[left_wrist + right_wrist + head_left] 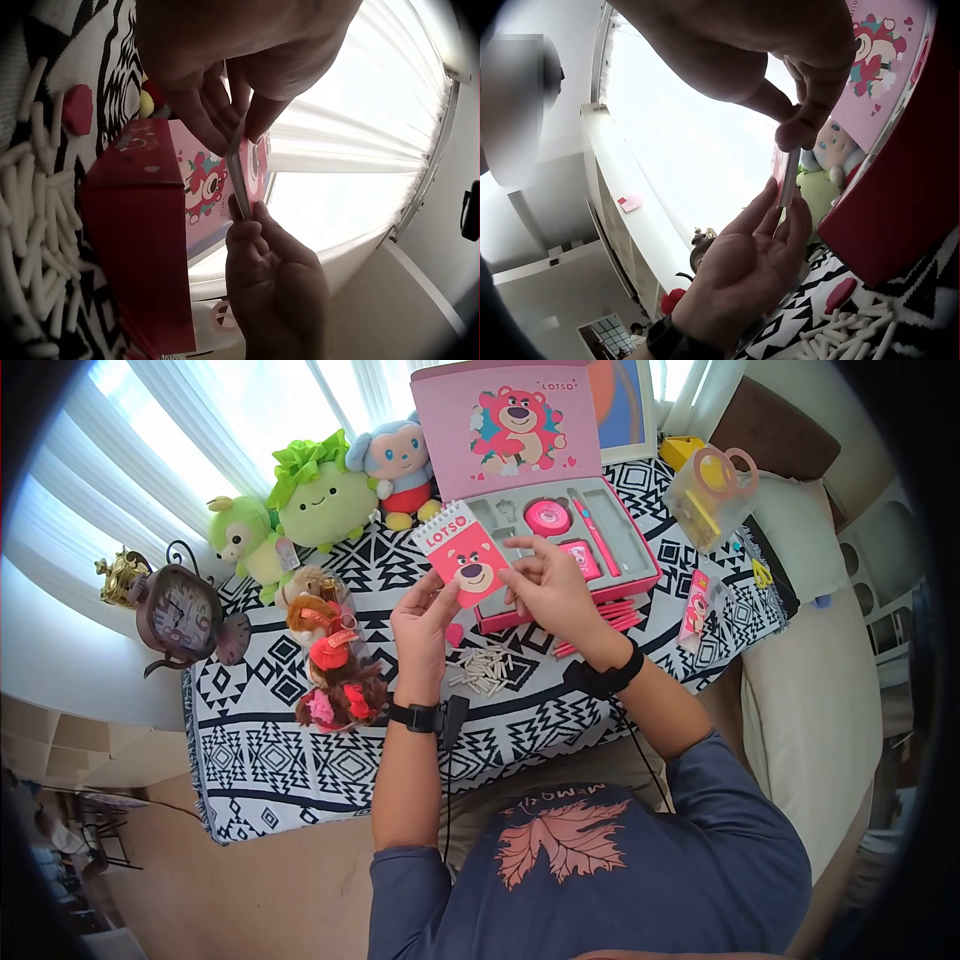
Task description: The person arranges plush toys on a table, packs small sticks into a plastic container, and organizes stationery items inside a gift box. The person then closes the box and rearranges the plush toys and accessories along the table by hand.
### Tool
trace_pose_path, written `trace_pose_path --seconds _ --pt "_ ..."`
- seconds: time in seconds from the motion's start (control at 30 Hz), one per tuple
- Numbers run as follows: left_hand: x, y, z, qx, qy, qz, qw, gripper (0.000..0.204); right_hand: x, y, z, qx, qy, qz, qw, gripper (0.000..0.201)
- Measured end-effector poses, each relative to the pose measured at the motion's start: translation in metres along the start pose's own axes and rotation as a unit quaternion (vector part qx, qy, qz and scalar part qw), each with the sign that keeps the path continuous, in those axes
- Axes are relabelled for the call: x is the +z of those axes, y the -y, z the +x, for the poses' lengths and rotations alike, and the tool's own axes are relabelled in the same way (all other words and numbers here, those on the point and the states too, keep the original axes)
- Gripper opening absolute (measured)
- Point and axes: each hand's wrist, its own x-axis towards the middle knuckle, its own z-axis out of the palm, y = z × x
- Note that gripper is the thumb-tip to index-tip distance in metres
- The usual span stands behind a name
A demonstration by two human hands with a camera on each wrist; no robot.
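Observation:
A small spiral notepad (466, 564) with a pink bear on its cover is held up in front of the open gift box (560, 600). My left hand (421, 622) pinches its lower left corner between thumb and fingers. On the opposite edge, my right hand (556, 586) grips it with thumb and fingertips. Both wrist views show the notepad (238, 174) nearly edge-on between the two hands. In the box's grey tray sit a round pink case (547, 516), a pink pen (597, 535) and a small pink square item (579, 557).
White sticks (484, 669) lie piled on the patterned cloth (290, 780), near pink pencils (612, 622). Plush toys (322, 500) line the back. A clear container of small plush items (335, 650) and a clock (180, 610) stand left; a clear bag (712, 500) and yellow scissors (762, 573) are right.

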Motion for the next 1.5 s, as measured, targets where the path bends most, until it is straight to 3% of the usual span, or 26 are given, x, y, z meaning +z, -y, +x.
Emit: trace_pose_path --seconds 0.1,0.2,0.3,0.37,0.5,0.57,0.67,0.77,1.0,1.07,1.1,1.13,1.17,1.3,1.37,1.4,1.47,1.5 --pt "0.000 0.007 -0.002 0.002 -0.002 0.038 0.999 0.041 -0.010 -0.003 0.001 -0.013 -0.036 0.055 0.998 0.030" --pt "-0.008 0.019 0.002 -0.007 0.020 0.115 0.993 0.045 -0.018 -0.017 0.001 -0.009 -0.046 0.018 0.999 0.035" --pt "-0.011 0.033 0.005 -0.017 0.031 0.176 0.984 0.048 -0.016 -0.019 -0.004 0.048 -0.058 -0.041 0.996 0.033" --pt "-0.013 0.040 0.006 0.017 0.036 0.227 0.973 0.045 -0.013 -0.028 -0.003 -0.070 -0.087 -0.188 0.976 0.030" --pt "-0.015 0.040 0.007 0.039 0.060 0.247 0.966 0.047 -0.014 -0.026 -0.002 -0.061 -0.123 -0.171 0.976 0.027" --pt "-0.006 0.030 0.002 0.051 0.062 0.344 0.935 0.051 -0.017 -0.018 -0.005 0.003 -0.122 -0.124 0.985 0.028" --pt "-0.006 0.033 0.001 0.057 0.075 0.365 0.926 0.053 -0.019 -0.015 -0.006 0.021 -0.126 -0.128 0.983 0.027" --pt "-0.006 0.033 0.001 0.075 0.085 0.396 0.911 0.054 -0.023 -0.027 0.000 -0.010 -0.149 -0.078 0.986 0.026" --pt "-0.003 0.031 -0.001 0.054 0.081 0.380 0.920 0.056 -0.024 -0.024 0.005 0.027 -0.096 -0.018 0.995 0.025" --pt "-0.003 0.030 -0.001 0.052 0.078 0.376 0.922 0.057 -0.028 -0.007 0.002 0.122 -0.032 -0.130 0.983 0.026" --pt "-0.003 0.030 -0.001 0.052 0.078 0.376 0.922 0.057 -0.028 -0.009 0.000 0.123 -0.032 -0.131 0.983 0.026" --pt "-0.002 0.028 -0.002 0.046 0.076 0.374 0.923 0.057 -0.027 -0.013 -0.003 0.039 -0.064 -0.293 0.953 0.027" --pt "-0.001 0.027 -0.002 0.039 0.076 0.373 0.924 0.057 -0.026 -0.017 -0.005 -0.045 -0.094 -0.445 0.890 0.029" --pt "-0.002 0.027 -0.001 0.042 0.081 0.378 0.921 0.057 -0.030 -0.021 -0.003 -0.039 -0.053 -0.467 0.882 0.032" --pt "-0.002 0.027 -0.002 0.029 0.079 0.361 0.929 0.058 -0.027 -0.017 -0.005 -0.176 -0.098 -0.479 0.854 0.028" --pt "-0.002 0.027 -0.002 0.029 0.079 0.360 0.929 0.058 -0.029 -0.025 -0.002 -0.176 -0.099 -0.479 0.854 0.028" --pt "-0.004 0.032 -0.001 0.057 0.067 0.358 0.930 0.053 -0.032 -0.040 0.006 -0.197 0.012 -0.502 0.842 0.033" --pt "-0.009 0.037 0.002 0.056 0.068 0.357 0.930 0.053 -0.036 -0.046 0.006 -0.197 0.012 -0.502 0.842 0.033"
